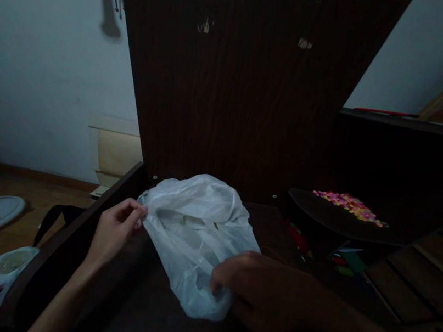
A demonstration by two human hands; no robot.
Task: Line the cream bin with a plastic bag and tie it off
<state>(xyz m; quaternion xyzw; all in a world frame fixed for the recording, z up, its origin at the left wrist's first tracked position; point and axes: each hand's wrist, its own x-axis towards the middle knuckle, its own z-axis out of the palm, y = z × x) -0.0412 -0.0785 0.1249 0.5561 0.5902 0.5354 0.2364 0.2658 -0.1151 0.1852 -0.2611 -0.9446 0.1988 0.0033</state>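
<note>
A thin white plastic bag (196, 223) lies spread over the dark wooden surface (121, 306), its mouth gaping toward me. My left hand (119, 225) pinches the bag's rim at its left side between thumb and fingers. At the lower right of the bag, my right hand (250, 289) is closed with curled fingers against the plastic, gripping its edge. Shadow hides part of the right hand's fingers. Pale folds show inside the bag, but I cannot make out any contents.
A tall dark wooden panel (233, 90) rises behind the bag. To the right, a curved shelf (323, 211) bears a pile of small pink and yellow pieces (349, 204). On the floor at left are a white oval lid-like object (2, 211) and a lined bin (8, 270).
</note>
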